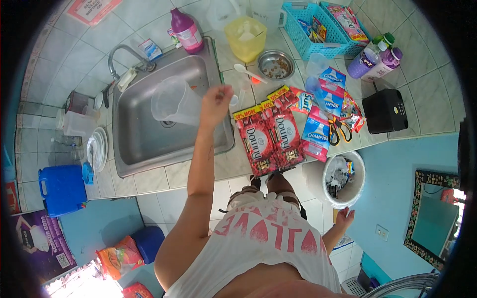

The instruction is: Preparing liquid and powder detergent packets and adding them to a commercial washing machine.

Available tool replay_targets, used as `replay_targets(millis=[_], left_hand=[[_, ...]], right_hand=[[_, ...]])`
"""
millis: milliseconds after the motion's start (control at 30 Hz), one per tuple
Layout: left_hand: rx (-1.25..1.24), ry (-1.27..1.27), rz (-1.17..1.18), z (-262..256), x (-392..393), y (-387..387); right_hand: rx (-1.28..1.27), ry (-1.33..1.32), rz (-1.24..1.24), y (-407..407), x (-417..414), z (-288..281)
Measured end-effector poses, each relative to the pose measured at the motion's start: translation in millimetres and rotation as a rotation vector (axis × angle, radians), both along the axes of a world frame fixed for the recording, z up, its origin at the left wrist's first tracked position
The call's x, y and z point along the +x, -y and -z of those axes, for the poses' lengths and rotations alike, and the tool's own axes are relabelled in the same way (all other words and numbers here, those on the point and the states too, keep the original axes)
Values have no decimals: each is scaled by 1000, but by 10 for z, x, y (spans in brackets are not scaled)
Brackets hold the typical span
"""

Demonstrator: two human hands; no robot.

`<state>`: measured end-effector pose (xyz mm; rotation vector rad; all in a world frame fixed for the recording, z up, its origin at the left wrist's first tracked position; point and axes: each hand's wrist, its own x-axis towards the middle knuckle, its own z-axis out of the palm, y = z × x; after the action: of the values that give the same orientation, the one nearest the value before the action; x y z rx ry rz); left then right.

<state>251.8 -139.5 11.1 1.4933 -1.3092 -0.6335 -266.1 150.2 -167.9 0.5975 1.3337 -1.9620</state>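
My left hand (219, 97) is raised over the right rim of the steel sink (149, 145), fingers curled; whether it holds anything small cannot be told. Beside it, a clear plastic pitcher (169, 97) lies in the basin. My right hand (345, 219) hangs low by the white trash bin (362, 178), its fingers partly bent, their contents unclear. On the counter between them lie red Downy sachets (255, 143), Champion detergent packets (317, 130), a Surf packet (301, 100) and scissors (338, 131). A white plastic spoon (246, 70) rests near a steel bowl (275, 65) with small brown pieces inside.
A yellow container (246, 41) and blue baskets (311, 48) stand at the back. Bottles (364, 61) and a black box (385, 111) are at the right. White plates (98, 149) and a blue jug (63, 188) stand left. The faucet (126, 50) arches over the sink.
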Motion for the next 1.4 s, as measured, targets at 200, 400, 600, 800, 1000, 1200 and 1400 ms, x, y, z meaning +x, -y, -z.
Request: replay_targets(millis=[200,400,600,800,1000,1200,1400], left_hand=[[122,-114,-137,-127,139,1254],[482,-332,-150,50,-42,1893],[400,-477,-27,191,-137,2118],[429,-462,136,280,-448,2435],[113,-328,-56,486,-573,2552],[-352,24,-609,147,-237,3084],[-83,-204,-469,-103,-85,3403]], right_hand=[[113,-89,18,299,22,-401],[77,-170,-95,703,-59,-452],[214,-254,-198,739,-41,-431],[261,-211,-254,915,-58,-351],[298,-276,-354,1107,-105,-471],[374,-338,-331,1112,-179,-582],[405,-335,-325,1105,-203,-574]])
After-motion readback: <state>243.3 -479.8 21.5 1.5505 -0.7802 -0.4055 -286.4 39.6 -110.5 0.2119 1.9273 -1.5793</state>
